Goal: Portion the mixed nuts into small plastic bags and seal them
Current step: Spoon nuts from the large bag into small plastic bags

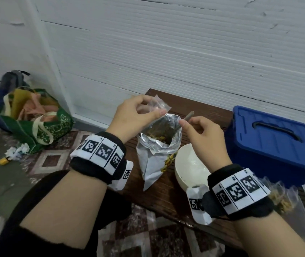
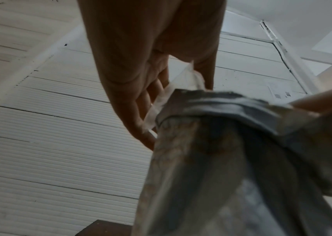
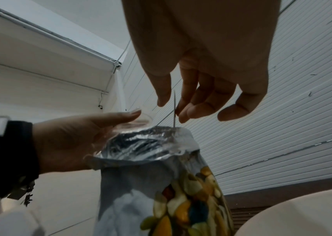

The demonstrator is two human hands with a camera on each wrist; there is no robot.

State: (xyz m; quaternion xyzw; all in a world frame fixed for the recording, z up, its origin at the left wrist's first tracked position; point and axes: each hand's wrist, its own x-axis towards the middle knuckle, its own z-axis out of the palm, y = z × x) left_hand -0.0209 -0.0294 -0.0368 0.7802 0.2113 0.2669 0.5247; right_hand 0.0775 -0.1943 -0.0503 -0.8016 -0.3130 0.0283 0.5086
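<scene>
My left hand (image 1: 153,109) pinches a small clear plastic bag (image 1: 160,104) by its mouth, held just above the rim of the open silver foil nut bag (image 1: 158,145). The foil bag stands upright on the wooden bench (image 1: 166,191), and mixed nuts show inside it. My right hand (image 1: 186,123) grips a thin spoon handle (image 1: 189,115), whose lower end goes down into the foil bag and is hidden. In the right wrist view the spoon handle (image 3: 174,110) runs between thumb and fingers (image 3: 193,110) into the foil bag (image 3: 151,143). In the left wrist view the clear bag (image 2: 183,79) hangs from my fingertips.
A white bowl (image 1: 190,164) sits on the bench right of the foil bag. A blue lidded box (image 1: 278,143) stands at the far right, with filled clear bags (image 1: 281,197) in front of it. A green cloth bag (image 1: 34,117) and crumpled paper (image 1: 17,152) lie on the floor at left.
</scene>
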